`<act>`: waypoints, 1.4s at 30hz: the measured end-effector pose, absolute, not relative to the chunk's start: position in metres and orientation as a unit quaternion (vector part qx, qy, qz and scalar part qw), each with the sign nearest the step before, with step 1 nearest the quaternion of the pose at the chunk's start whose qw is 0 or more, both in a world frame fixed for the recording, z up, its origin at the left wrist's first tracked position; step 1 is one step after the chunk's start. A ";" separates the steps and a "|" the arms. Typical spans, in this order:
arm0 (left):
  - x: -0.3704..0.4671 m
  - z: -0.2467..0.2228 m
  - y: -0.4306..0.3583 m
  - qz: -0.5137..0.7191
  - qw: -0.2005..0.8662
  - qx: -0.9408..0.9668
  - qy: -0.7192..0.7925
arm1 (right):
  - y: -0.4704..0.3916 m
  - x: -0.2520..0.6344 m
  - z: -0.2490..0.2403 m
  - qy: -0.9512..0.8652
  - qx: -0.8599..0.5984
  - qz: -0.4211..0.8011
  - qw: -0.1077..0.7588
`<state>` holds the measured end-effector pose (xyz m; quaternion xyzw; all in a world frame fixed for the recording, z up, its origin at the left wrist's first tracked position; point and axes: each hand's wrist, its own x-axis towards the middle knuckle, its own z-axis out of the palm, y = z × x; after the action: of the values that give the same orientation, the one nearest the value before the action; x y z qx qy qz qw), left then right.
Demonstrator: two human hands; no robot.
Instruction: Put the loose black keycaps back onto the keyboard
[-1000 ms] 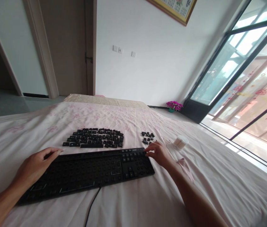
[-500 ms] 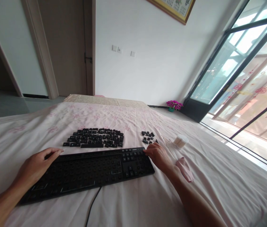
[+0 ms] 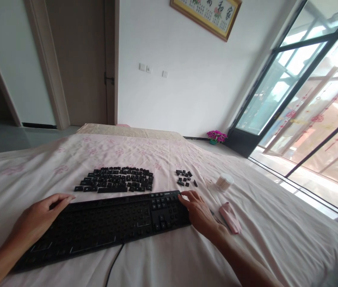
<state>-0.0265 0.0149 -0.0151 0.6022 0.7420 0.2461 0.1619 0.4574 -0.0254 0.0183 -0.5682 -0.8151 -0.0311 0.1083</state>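
Note:
A black keyboard (image 3: pixel 103 223) lies slanted on the pale sheet, most of its keycaps off; some remain at its right part. My left hand (image 3: pixel 42 213) is at its upper left edge, thumb and fingers pressed together; whether something is between them is too small to tell. My right hand (image 3: pixel 199 209) is closed on the keyboard's upper right corner, the thumb over the edge. Behind the keyboard lies a wide group of loose black keycaps (image 3: pixel 118 178). A smaller group of keycaps (image 3: pixel 184 178) sits to the right, beyond my right hand.
A clear round tub of cotton swabs (image 3: pixel 225 181) and a pink cloth (image 3: pixel 230 217) are right of the keyboard. The keyboard's cable (image 3: pixel 114 263) runs toward me over the bed sheet (image 3: pixel 163 259). Purple flowers (image 3: pixel 217 136) stand on the floor by the glass door.
The view has tilted up slightly, so the bed and keyboard sit lower in the picture. My right hand has its fingers more over the keyboard's right corner. My left hand keeps its pinched shape.

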 end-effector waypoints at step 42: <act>-0.029 -0.019 0.019 0.250 0.245 0.559 0.751 | 0.187 0.482 0.035 -0.723 -0.687 -0.073 -0.008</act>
<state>-0.0287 0.0189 -0.0191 0.5594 0.7515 0.2498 0.2447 0.4818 0.1870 0.0351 -0.6872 -0.7227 -0.0730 -0.0077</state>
